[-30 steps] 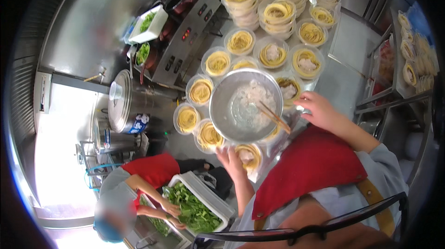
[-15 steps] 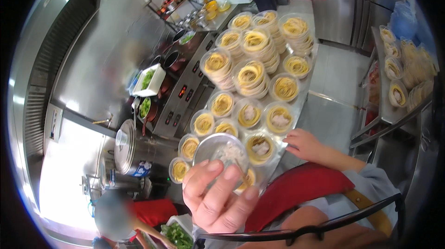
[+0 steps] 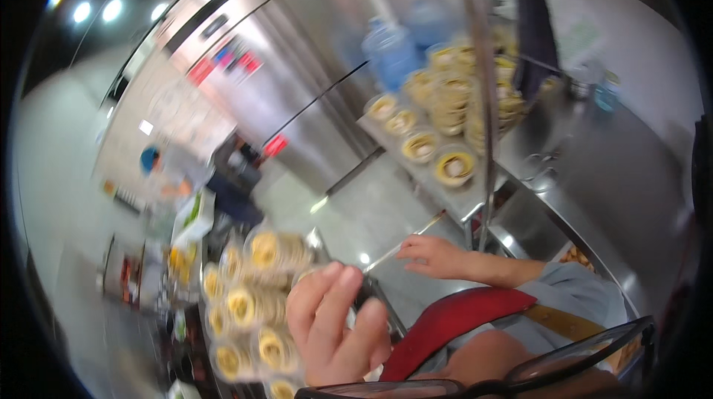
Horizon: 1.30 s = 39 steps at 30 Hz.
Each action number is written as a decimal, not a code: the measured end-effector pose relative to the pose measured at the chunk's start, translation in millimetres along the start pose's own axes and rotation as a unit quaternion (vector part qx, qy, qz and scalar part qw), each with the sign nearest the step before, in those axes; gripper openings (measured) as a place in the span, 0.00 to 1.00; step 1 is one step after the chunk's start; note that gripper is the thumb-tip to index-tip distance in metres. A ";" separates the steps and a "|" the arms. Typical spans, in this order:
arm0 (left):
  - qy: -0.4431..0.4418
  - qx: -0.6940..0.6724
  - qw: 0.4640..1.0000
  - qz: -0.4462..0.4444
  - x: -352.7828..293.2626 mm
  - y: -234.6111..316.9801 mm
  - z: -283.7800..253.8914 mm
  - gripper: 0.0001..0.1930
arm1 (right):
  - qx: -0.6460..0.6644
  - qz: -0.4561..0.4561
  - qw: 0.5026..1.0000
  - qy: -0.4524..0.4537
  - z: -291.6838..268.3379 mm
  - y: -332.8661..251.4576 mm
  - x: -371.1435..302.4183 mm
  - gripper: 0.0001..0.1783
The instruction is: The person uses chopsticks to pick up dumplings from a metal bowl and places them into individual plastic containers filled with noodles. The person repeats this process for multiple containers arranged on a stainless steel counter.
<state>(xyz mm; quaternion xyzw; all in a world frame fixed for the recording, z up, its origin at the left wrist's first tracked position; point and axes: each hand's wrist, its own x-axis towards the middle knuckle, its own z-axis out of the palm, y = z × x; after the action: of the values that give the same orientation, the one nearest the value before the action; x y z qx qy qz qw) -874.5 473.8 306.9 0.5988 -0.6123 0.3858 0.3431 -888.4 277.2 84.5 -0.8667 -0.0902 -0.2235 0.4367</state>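
Note:
My left hand is raised close in front of me, its fingers curled. A small pale patch shows beneath them, but what they hold, if anything, I cannot make out. Behind and to the left of it stand stacks of clear round tubs with yellow noodles on a worktable. My right hand is held out over the floor to the right of the table. Its fingers are loosely bent and apart, with nothing in them.
On the right, a steel shelf carries noodle tubs beside blue water bottles. A steel counter with scissors lies further right. Tall steel refrigerators stand at the back. A person works far left near a white bin.
My view has swung right, toward the shelf and refrigerators. The metal bowl with white shreds at my left hand is no longer visible. My right hand has come away from the table's edge.

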 end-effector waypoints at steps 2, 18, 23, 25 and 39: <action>-0.013 -0.042 0.999 0.022 7.6 -31.1 33.7 0.17 | 0.039 0.059 0.994 0.079 -18.6 -6.0 -6.4 0.16; -0.158 -0.393 0.906 0.012 8.5 -150.4 212.8 0.22 | -0.113 0.091 0.887 0.438 -325.7 -40.4 47.6 0.10; -0.203 -0.453 0.868 -0.025 -19.4 -170.8 245.7 0.20 | -0.413 0.116 0.844 0.321 -415.9 55.1 113.6 0.18; -0.219 -0.454 0.863 -0.024 -32.2 -180.7 248.8 0.20 | -0.436 0.148 0.796 0.393 -452.9 63.4 128.0 0.18; -0.247 -0.430 0.864 -0.087 -61.8 -227.8 252.0 0.19 | -0.299 0.243 0.759 0.525 -495.5 64.1 109.1 0.16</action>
<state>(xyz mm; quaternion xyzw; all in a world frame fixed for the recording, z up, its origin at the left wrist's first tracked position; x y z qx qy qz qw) -633.6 283.4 148.7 0.5189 -0.7274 -0.1079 0.4359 -922.3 -160.7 346.4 -0.6931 0.4385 -0.5451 0.1737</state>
